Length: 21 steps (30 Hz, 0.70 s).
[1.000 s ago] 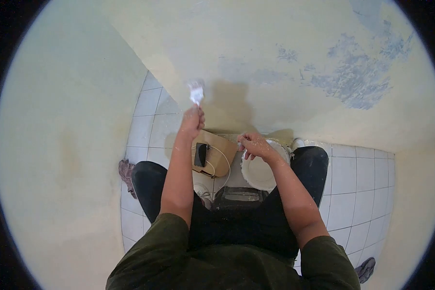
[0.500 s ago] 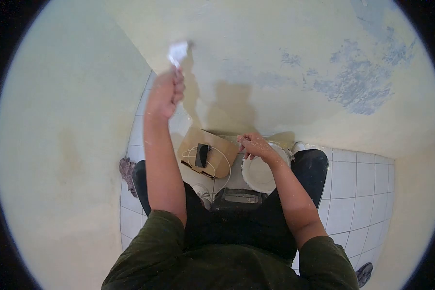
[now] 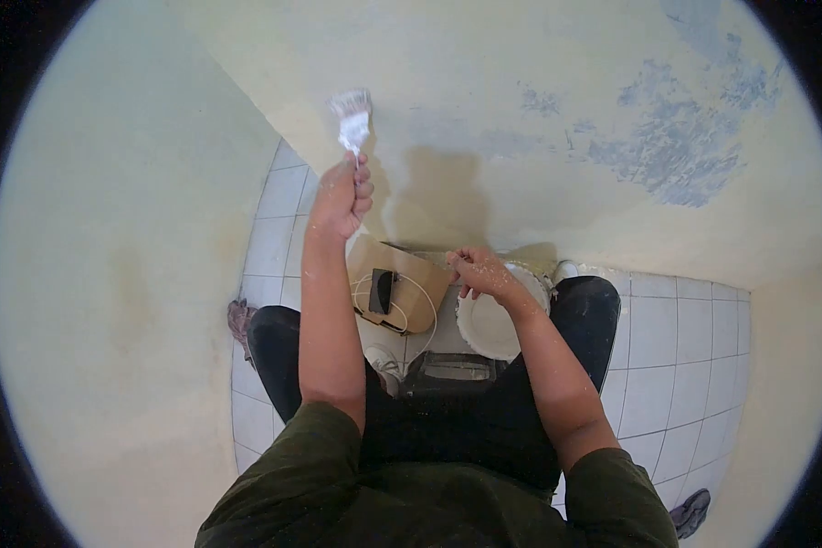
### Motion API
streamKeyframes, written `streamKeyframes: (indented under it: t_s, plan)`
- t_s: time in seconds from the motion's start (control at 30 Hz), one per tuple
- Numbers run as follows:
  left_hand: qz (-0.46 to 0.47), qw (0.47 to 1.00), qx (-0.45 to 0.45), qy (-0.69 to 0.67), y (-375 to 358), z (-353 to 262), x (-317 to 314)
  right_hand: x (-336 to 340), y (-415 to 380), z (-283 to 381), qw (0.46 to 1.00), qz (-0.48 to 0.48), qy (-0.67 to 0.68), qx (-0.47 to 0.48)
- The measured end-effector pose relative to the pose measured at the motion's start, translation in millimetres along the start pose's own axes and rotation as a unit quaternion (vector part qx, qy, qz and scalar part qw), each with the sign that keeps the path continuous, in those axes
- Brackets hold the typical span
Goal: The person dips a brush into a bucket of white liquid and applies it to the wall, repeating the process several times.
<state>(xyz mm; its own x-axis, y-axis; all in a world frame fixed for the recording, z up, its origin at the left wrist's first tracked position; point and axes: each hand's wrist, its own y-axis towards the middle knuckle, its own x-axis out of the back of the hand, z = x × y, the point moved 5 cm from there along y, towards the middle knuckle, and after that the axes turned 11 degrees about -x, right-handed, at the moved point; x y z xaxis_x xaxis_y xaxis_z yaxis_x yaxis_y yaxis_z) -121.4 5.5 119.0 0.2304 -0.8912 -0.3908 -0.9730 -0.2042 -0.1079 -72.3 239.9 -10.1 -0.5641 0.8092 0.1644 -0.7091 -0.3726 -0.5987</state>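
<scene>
The pale wall (image 3: 484, 64) filled the top of the frame, its lower edge meeting the white-tiled floor (image 3: 653, 329) across the middle, while the side wall (image 3: 128, 320) closed off the left. Bare wall lay open around the paintbrush (image 3: 353, 130) at upper centre-left, with the grey-blue patch (image 3: 685, 151) well apart at upper right; below, the cardboard box (image 3: 417, 309), bearing a dark device (image 3: 382, 290) with a white cable (image 3: 434, 317), and the round white bucket (image 3: 467, 333) crowded the space between the knees. Compared with half a second earlier, the left hand (image 3: 342, 198) and brush had shifted slightly down and to the right, whereas the right hand (image 3: 478, 273) had stayed over the bucket's upper-left rim. The left fingers were closed around the brush handle, and the white-coated head and bristles stuck out above them; whether the tips touched the wall could not be told. The right fingers were loosely curled, and whether they held anything was unclear.
</scene>
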Motion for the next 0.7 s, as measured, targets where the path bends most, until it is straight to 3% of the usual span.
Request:
streamKeyframes:
  t_s: [0.33, 0.7]
  plan:
    - [-0.073, 0.978, 0.191, 0.031, 28, 175, 74, 7, 3, 13, 1.000, 0.026, -0.003, -0.010]
    - [-0.106, 0.950, 0.278, 0.099, 49, 297, 109, 17, 24, 11, 0.998, -0.046, -0.053, 0.000]
